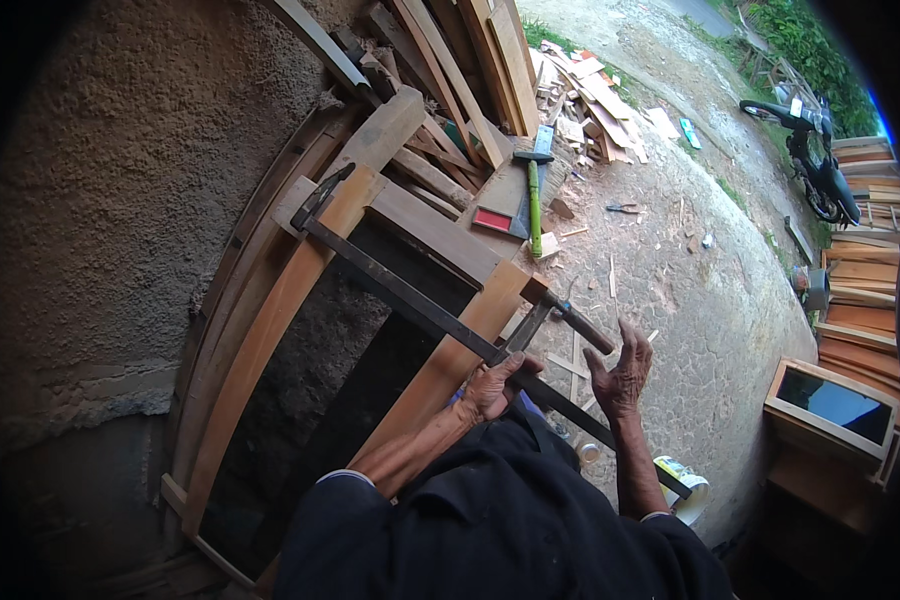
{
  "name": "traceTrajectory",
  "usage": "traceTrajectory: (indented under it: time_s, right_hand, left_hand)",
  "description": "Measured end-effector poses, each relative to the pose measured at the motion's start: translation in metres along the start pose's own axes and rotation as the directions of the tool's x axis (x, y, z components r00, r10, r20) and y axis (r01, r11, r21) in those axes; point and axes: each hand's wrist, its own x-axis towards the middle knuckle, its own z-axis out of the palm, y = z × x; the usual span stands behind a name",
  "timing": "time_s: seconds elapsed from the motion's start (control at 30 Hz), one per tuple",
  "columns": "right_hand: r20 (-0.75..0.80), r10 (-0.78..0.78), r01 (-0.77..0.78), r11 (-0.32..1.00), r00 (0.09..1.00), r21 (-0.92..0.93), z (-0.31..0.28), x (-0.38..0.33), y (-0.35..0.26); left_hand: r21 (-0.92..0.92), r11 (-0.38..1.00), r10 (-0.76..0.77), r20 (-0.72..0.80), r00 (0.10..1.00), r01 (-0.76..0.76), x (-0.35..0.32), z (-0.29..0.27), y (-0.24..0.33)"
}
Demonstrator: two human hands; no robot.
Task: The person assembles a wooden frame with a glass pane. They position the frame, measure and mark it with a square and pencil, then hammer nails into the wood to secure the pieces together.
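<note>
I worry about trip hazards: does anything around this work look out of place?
Mainly the pliers, lying loose on the ground, where they might be stepped on. Beyond them, offcuts lie in a jumbled heap. The clamp across the frame shows no obvious damage.

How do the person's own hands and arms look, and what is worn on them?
The left hand and the right hand wear no gloves. The forearms are bare up to dark sleeves, with a thin pale edge at the opening.
</note>
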Motion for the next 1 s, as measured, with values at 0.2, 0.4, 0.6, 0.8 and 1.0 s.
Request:
traceTrajectory:
  time_s: [0.2,0.4,0.6,0.8,1.0]
  right_hand:
    - [0.704,-0.001,-0.01,1.0,0.71,0.011,-0.053,-0.017,-0.033]
    - [0.635,0.028,-0.047,0.999,0.772,0.014,-0.046,0.056,-0.015]
    - [0.609,0.02,-0.037,0.999,0.793,0.015,-0.017,0.138,0.006]
    - [0.601,-0.102,0.063,0.994,0.793,0.086,0.052,0.194,0.018]
    - [0.626,-0.173,0.124,0.985,0.761,0.121,0.102,0.215,0.034]
  left_hand:
    - [0.052,0.996,0.066,-0.005,0.998,-0.066,0.01,0.033,0.037]
    - [-0.148,0.875,0.448,-0.119,0.886,-0.462,0.079,0.06,0.133]
    - [-0.196,0.84,0.48,-0.164,0.862,-0.506,0.152,0.051,0.219]
    - [-0.093,0.824,0.475,-0.424,0.771,-0.559,0.182,0.057,0.236]
    - [0.235,0.753,0.657,-0.223,0.72,-0.614,0.083,0.049,0.203]
